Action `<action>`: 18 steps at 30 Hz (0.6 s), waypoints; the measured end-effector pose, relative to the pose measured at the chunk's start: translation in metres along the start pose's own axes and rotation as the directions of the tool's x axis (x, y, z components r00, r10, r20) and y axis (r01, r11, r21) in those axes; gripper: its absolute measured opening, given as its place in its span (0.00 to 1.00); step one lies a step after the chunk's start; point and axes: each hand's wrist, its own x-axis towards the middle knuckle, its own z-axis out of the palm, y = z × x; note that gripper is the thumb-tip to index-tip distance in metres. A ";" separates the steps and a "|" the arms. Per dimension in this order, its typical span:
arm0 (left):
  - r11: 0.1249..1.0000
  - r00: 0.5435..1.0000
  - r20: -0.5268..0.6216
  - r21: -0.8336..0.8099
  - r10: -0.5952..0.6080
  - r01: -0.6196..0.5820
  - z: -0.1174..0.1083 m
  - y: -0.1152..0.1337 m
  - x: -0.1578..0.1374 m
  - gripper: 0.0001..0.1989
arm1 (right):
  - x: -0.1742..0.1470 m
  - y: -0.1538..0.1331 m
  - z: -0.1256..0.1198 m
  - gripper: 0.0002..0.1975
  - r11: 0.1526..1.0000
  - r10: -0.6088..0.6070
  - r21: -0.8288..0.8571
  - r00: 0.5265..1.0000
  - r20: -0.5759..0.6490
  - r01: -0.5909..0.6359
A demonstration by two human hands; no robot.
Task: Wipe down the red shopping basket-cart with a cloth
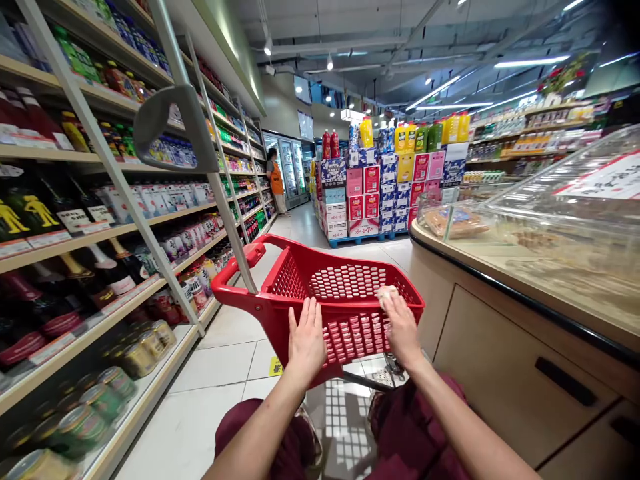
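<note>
A red plastic rolling shopping basket (275,319) stands on the floor in front of my knees, with lattice walls and nothing visible in the part of its inside that shows. From its left end rises a metal pole with a grey handle (203,130). My left hand (307,340) lies flat against the near side, fingers stretched out and pointing up to the rim. At the rim's right part, my right hand (403,332) has its fingers bent over a small crumpled white wipe (387,294), cloth or paper, I cannot tell which.
Shelves of bottles and cans (145,230) line the left side. A wooden counter (500,360) with clear covers stands close at right. Stacked drink cartons (363,193) rise ahead on a blue pallet. A person in an orange vest (276,179) stands near glass-door fridges (290,163).
</note>
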 end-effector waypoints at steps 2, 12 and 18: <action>0.999 1.000 0.009 -0.016 -0.030 0.030 0.000 0.005 0.004 0.31 | -0.006 0.022 -0.006 0.34 0.999 0.039 -0.036 0.999 0.003 -0.039; 1.000 1.000 0.007 0.019 -0.003 0.003 0.011 0.024 0.010 0.32 | -0.010 0.048 -0.012 0.34 0.984 0.167 -0.051 0.984 -0.056 -0.170; 0.998 0.999 0.045 -0.054 0.017 -0.014 0.007 0.028 0.009 0.32 | -0.007 0.048 -0.013 0.33 0.998 0.059 -0.012 0.997 0.052 -0.058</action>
